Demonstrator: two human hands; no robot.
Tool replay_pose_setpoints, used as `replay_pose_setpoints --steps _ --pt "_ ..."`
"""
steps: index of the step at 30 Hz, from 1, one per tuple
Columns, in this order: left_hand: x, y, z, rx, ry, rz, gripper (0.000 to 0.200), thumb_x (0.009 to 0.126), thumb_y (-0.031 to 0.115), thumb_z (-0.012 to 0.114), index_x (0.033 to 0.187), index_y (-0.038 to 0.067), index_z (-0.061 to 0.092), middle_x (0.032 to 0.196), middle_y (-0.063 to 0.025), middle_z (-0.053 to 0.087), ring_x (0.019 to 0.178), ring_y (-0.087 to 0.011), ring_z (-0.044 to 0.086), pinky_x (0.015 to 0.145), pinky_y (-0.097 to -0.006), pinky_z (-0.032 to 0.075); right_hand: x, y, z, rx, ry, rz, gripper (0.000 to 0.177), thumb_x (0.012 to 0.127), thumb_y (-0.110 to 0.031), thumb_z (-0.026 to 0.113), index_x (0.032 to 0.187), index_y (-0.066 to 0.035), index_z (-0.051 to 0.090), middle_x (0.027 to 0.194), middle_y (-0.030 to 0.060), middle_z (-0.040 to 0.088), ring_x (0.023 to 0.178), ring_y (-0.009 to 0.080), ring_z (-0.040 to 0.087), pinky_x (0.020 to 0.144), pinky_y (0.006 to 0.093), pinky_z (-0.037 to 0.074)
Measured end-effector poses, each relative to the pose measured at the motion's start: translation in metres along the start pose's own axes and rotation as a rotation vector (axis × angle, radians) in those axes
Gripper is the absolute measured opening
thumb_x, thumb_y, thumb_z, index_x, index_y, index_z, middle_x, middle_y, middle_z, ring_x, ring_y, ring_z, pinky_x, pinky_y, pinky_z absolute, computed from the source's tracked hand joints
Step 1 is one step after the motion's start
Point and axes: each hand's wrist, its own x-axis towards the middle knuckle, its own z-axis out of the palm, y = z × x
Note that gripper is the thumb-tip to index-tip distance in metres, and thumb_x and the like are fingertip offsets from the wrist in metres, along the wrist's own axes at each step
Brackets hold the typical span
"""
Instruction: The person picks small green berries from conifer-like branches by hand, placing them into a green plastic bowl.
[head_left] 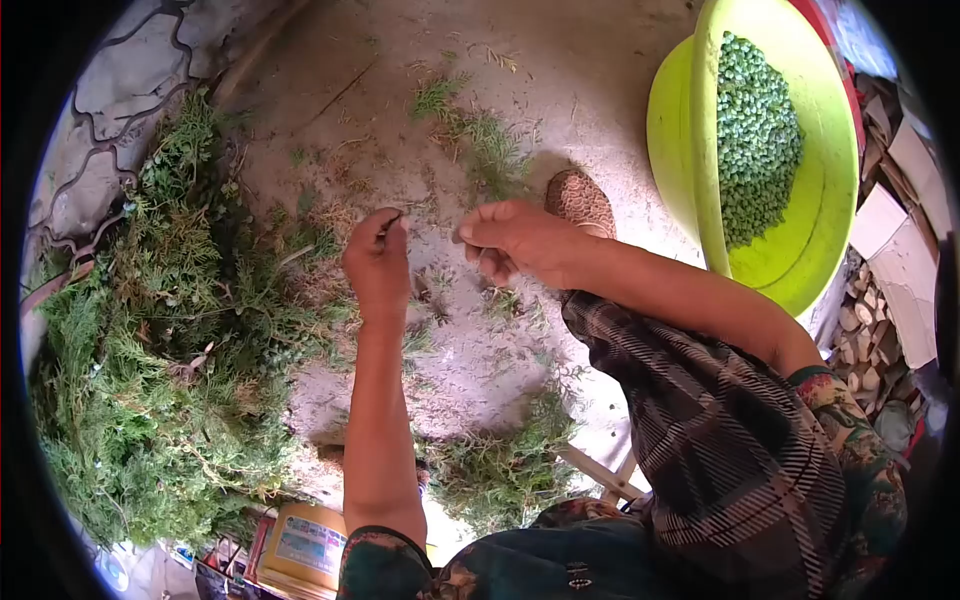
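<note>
My left hand (378, 262) is raised over the littered floor, its fingers curled and pressed together; whatever they pinch is too small to name. My right hand (505, 238) is just to the right, a short gap between them, with thumb and fingers closed together and any held thing hidden. Beneath and between the hands lie scattered green sprigs (495, 150) and dry bits. A large heap of leafy green branches (150, 400) fills the left side. A yellow-green tub (708, 150) at the upper right holds many small green berries (755, 140).
A brown patterned shoe (582, 203) is beside my right wrist. More cut greenery (500, 465) lies near my lap by a wooden stool leg (600, 472). A yellow container (305, 545) stands at the bottom left. Cardboard (905, 270) and chopped wood (865, 335) are at the right.
</note>
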Motion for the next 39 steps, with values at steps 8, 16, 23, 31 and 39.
replay_pose_setpoints --steps 8,16,23,31,39 --pt "-0.015 0.072 -0.013 -0.942 -0.079 -0.676 0.019 0.082 0.014 0.063 0.097 0.002 0.064 0.073 0.0025 0.059 0.060 -0.0035 0.046 0.052 -0.0181 0.035 -0.019 -0.020 0.020 -0.078 -0.090 -0.213 0.032 0.088 -0.035 0.055 0.090 -0.003 0.054 0.077 0.0042 0.053 0.062 0.0125 0.052 0.058 0.0268 0.046" --pt "-0.012 0.077 -0.019 -1.042 -0.205 -0.674 0.011 0.083 0.011 0.063 0.088 0.002 0.063 0.067 0.0027 0.057 0.054 -0.0034 0.043 0.047 -0.0177 0.032 -0.016 -0.016 0.013 0.013 -0.073 -0.207 0.031 0.085 -0.035 0.060 0.085 -0.005 0.051 0.061 0.0013 0.048 0.048 0.0087 0.044 0.046 0.0246 0.038" --pt "-0.002 0.051 -0.015 0.153 0.098 0.069 0.010 0.081 0.006 0.062 0.088 0.000 0.060 0.073 -0.0018 0.058 0.059 -0.0095 0.048 0.050 -0.0243 0.038 -0.026 -0.024 0.016 0.070 -0.170 -0.206 0.016 0.086 -0.018 0.055 0.085 -0.003 0.052 0.067 0.0042 0.050 0.050 0.0101 0.046 0.045 0.0244 0.037" --pt "0.132 -0.037 -0.096 0.229 0.112 -0.310 0.029 0.082 0.006 0.047 0.109 0.002 0.058 0.073 -0.0110 0.059 0.064 -0.0212 0.053 0.060 -0.0354 0.043 -0.027 -0.026 0.014 0.162 -0.136 -0.261 0.024 0.088 -0.021 0.046 0.084 0.001 0.053 0.070 0.0068 0.052 0.057 0.0122 0.052 0.049 0.0267 0.046" --pt "0.167 -0.087 -0.079 0.712 0.094 -0.170 0.029 0.081 0.007 0.047 0.107 0.010 0.058 0.105 -0.0183 0.056 0.095 -0.0347 0.055 0.075 -0.0434 0.045 -0.026 -0.020 0.007 0.035 -0.084 -0.215 0.028 0.088 -0.025 0.047 0.083 0.001 0.052 0.069 0.0059 0.051 0.055 0.0114 0.052 0.049 0.0264 0.047"
